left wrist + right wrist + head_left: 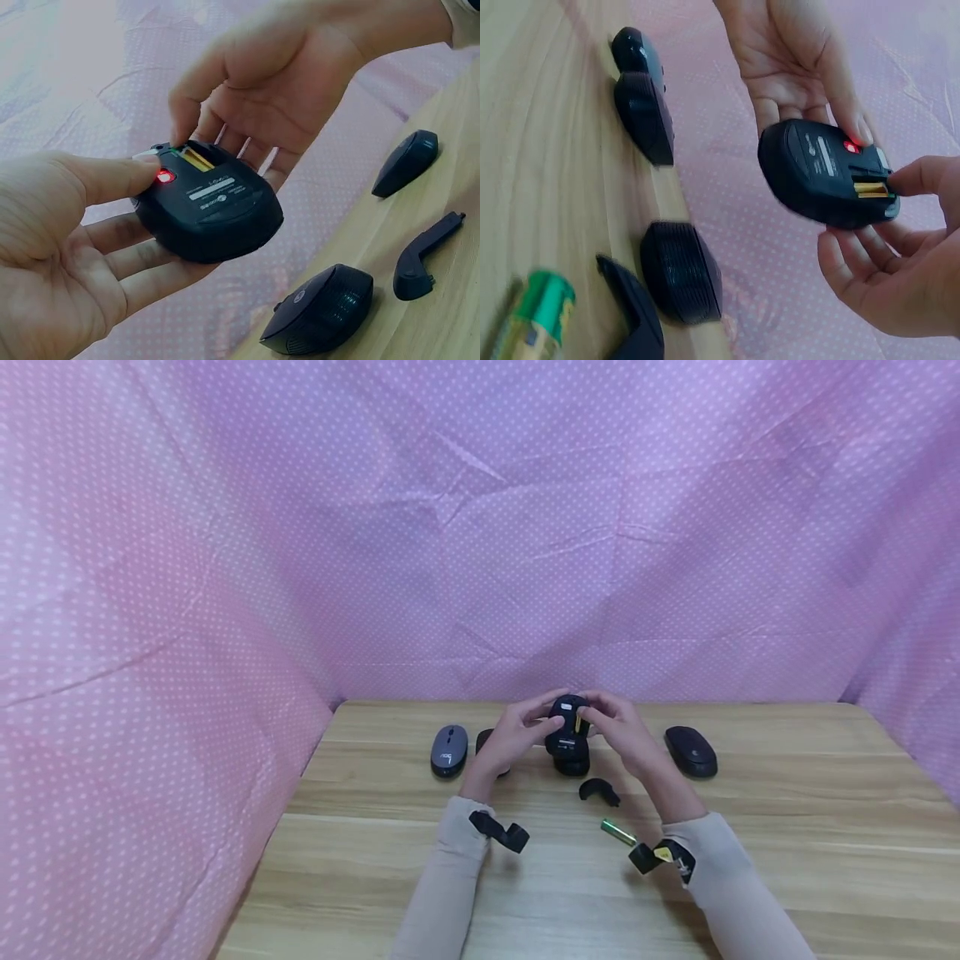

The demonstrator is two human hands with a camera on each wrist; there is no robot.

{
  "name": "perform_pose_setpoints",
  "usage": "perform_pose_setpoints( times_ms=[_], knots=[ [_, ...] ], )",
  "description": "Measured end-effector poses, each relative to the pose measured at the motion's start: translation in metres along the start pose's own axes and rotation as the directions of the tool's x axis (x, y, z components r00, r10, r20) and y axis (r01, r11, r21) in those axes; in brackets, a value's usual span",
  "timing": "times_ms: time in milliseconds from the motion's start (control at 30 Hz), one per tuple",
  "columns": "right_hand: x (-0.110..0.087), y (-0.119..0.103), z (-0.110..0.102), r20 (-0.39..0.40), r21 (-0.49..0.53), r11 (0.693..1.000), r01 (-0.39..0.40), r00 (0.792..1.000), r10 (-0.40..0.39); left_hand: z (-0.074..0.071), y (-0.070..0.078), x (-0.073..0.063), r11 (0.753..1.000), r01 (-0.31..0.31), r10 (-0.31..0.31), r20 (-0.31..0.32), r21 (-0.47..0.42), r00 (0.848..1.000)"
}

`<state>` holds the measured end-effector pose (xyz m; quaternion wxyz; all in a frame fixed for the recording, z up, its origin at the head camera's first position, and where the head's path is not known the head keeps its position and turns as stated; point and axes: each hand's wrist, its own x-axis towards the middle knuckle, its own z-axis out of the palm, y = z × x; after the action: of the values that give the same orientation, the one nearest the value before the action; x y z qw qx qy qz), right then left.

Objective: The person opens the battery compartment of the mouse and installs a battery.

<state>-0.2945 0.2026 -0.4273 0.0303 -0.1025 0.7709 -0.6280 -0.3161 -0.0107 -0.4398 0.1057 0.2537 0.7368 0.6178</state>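
Observation:
A black computer mouse (567,727) is held up off the table with its underside showing. My left hand (67,247) grips it, the thumb (131,178) lying beside a small glowing red spot and the fingers beneath. A battery (196,160), yellowish along its side, lies in the mouse's uncovered compartment. My right hand (922,277) has its thumb pressed at that battery's end, with its other fingers under the mouse. A curved black cover (600,790) and a loose green battery (618,832) lie on the table between my forearms.
On the wooden table (360,877) another black mouse (572,766) stands just below the held one. A grey mouse (449,750) and a dark mouse (483,740), partly hidden by my left hand, are at left. One more dark mouse (691,752) sits at right. Pink dotted cloth (480,568) hangs behind.

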Motion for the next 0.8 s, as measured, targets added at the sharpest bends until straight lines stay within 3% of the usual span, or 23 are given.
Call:
perform_pose_setpoints(
  times_ms=[467,800],
  knots=[
    [-0.0008,-0.0004,0.0019,-0.039,-0.185,0.980,0.073,0.996,-0.082,-0.0007,-0.0006,-0.0004,0.999,0.032,-0.032,0.003,-0.019,0.999],
    [-0.0001,0.0011,-0.0012,0.022,-0.248,0.960,0.126,0.992,-0.125,-0.0038,0.0023,-0.0025,0.995,0.096,-0.096,-0.012,-0.029,0.995]
  ],
)
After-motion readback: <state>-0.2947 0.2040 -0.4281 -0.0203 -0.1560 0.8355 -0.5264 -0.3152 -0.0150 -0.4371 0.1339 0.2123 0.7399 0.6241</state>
